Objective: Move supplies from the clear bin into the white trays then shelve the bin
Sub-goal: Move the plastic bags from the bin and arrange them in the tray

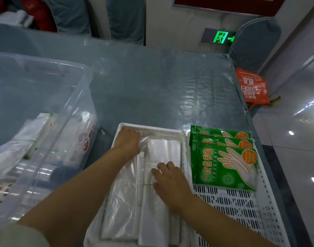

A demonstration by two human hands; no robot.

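Head view: both hands down in the left white tray, the clear bin off to the left, its contents blurred.
Left hand fingertips hidden, grip unclear; right hand fingers straight, flat on the plastic bag bundles. Glove packs fill the right tray.

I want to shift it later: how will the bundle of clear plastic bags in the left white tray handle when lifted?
The bundle of clear plastic bags looks thin and glossy, so probably floppy and slippery. It lies flat under the left hand and the right hand, so likely light, sagging unless supported.
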